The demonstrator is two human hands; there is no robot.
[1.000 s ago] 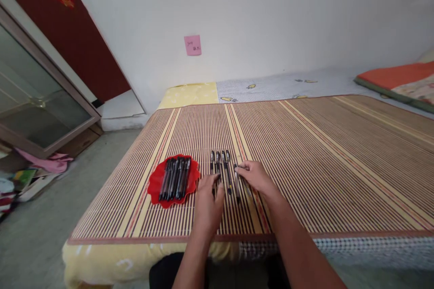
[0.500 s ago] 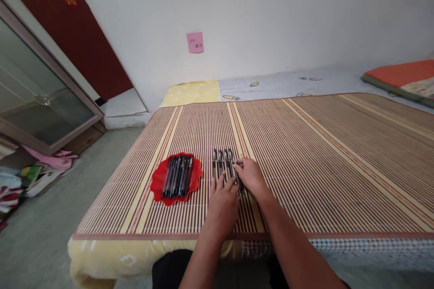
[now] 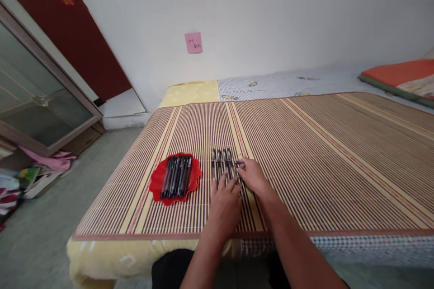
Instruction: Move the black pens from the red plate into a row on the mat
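Note:
A row of several dark pens (image 3: 221,162) lies side by side on a striped bamboo mat (image 3: 322,162). My left hand (image 3: 225,205) rests flat on the near ends of these pens, fingers stretched out. My right hand (image 3: 252,177) lies at the right side of the row, its fingers curled on the rightmost pen (image 3: 238,165). To the left, a red scalloped plate (image 3: 156,186) holds several more dark pens (image 3: 176,176) laid in parallel.
The mat covers a bed with a yellow sheet (image 3: 190,92) against a white wall bearing a pink sticky note (image 3: 193,43). An orange cushion (image 3: 398,72) lies far right. A glass door (image 3: 37,99) and floor clutter (image 3: 27,176) are at left.
My left hand has slid right and forward onto the pen row, fingers flat. My right hand drew in against the row's right side, bringing the rightmost pen closer to the others.

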